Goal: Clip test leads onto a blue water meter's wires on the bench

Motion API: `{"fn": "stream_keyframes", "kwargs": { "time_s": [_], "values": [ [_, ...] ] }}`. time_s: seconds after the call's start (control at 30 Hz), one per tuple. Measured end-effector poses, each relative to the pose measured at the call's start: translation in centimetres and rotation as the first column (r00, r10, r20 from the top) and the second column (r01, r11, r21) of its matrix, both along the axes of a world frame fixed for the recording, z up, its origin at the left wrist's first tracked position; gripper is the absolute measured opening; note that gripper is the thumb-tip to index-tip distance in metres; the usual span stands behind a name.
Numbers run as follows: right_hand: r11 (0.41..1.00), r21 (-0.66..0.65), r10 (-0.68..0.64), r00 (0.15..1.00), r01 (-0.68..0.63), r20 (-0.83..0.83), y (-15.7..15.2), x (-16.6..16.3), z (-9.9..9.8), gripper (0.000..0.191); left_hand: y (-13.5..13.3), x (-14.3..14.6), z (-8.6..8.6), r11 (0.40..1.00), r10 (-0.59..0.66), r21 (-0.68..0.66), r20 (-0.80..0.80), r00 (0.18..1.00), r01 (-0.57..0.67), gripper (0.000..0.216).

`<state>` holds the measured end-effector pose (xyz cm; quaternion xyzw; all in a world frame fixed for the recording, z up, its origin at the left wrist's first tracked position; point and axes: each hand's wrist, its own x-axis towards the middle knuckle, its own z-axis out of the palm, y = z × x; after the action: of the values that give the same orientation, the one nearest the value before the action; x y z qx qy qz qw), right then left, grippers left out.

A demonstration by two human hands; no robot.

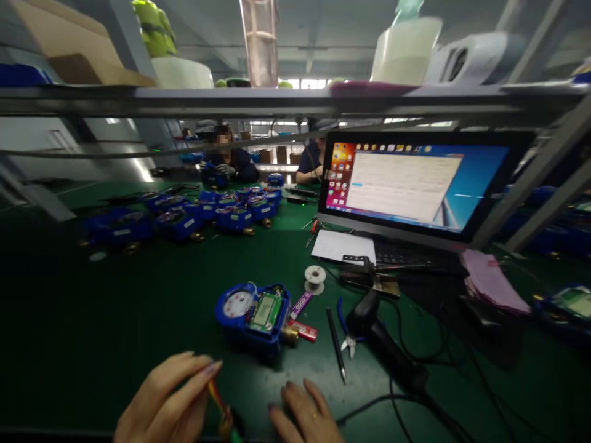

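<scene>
Red and yellow wires (216, 394) are pinched between the thumb and fingers of my left hand (170, 397), at the lower left. Below them hangs a small dark and green part, cut off by the bottom edge. My right hand (305, 412) rests on the green table with its fingers spread, holding nothing. Just beyond both hands sits a blue water meter (253, 317) with its cover off, showing a round dial, a green circuit board with a small display, and a brass fitting at the right. Neither hand touches the meter.
Right of the meter lie a solder spool (314, 280), red battery (303, 330), purple battery (301, 304), black pen (336, 344), cutters (348, 344) and a corded barcode scanner (388, 344). Behind are a monitor (406, 184) and several blue meters (180, 223). A shelf (295, 98) crosses above.
</scene>
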<state>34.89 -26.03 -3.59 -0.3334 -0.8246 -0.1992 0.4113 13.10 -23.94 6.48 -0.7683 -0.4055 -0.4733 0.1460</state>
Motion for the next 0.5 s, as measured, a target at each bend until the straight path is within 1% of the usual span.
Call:
{"fn": "stream_keyframes", "kwargs": {
  "time_s": [0.03,0.07,0.1,0.13,0.2,0.27,0.3,0.37,0.47,0.5],
  "values": [
    [0.999,-0.037,0.013,1.0,-0.013,0.004,-0.1,-0.6,0.2,0.027,0.4,-0.4,0.0,0.998,0.054,-0.027,-0.05,0.997,-0.055,0.015],
    [0.995,-0.096,0.009,1.0,-0.009,-0.002,-0.3,-0.9,0.5,0.031,0.9,-1.0,-0.5,0.99,0.094,-0.092,-0.088,0.992,-0.102,0.012],
    [0.986,-0.164,-0.009,1.0,0.006,-0.016,-0.4,-1.1,0.6,0.033,1.4,-1.8,-1.3,0.974,0.149,-0.154,-0.104,0.983,-0.164,0.014],
    [0.974,-0.227,-0.032,0.999,0.024,-0.029,-0.5,-1.2,0.8,0.034,1.8,-2.7,-2.3,0.955,0.172,-0.221,-0.137,0.976,-0.199,0.02],
    [0.949,-0.311,-0.069,0.997,0.054,-0.037,-0.6,-1.4,0.8,0.031,2.4,-4.6,-4.8,0.914,0.192,-0.328,-0.166,0.967,-0.237,0.031],
    [0.935,-0.344,-0.104,0.994,0.083,-0.045,-0.6,-1.8,0.8,0.024,2.5,-6.2,-6.9,0.874,0.187,-0.425,-0.156,0.97,-0.237,0.034],
    [0.93,-0.353,-0.128,0.99,0.101,-0.055,-0.5,-1.9,0.8,0.021,2.5,-6.7,-7.6,0.858,0.188,-0.459,-0.136,0.973,-0.23,0.034],
    [0.919,-0.371,-0.172,0.982,0.131,-0.08,-0.3,-2.0,0.9,0.017,2.3,-6.9,-8.4,0.845,0.224,-0.481,-0.08,0.971,-0.235,0.031],
    [0.895,-0.432,-0.183,0.974,0.109,-0.134,0.0,-1.3,1.5,0.017,2.0,-5.9,-8.3,0.851,0.331,-0.436,0.009,0.944,-0.294,0.031],
    [0.888,-0.45,-0.179,0.972,0.093,-0.152,0.1,-0.9,1.7,0.018,1.9,-5.5,-8.2,0.855,0.347,-0.42,0.028,0.938,-0.304,0.03]
  ]
}}
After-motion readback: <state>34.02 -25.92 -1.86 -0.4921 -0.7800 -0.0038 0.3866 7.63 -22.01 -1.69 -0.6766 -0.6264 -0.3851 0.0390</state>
